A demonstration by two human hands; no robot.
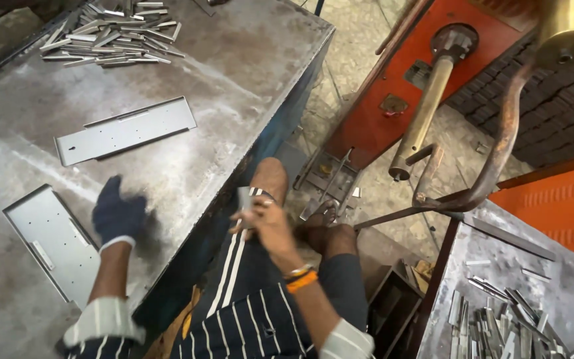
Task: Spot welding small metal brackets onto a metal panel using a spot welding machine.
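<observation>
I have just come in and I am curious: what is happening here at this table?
A seated person works at a metal table. The gloved left hand is over the table beside a flat metal plate. The bare right hand holds a small metal piece above the lap. Another plate and a pile of metal strips lie farther back.

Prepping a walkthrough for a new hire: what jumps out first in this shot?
The orange-red machine at upper right, with its brass-coloured arm and curved copper bar over the floor. Next, the left hand in a dark glove over the grey metal table, between two flat perforated plates. The bare right hand holds a small metal strip above the knee; strip piles lie top left and bottom right.
</observation>
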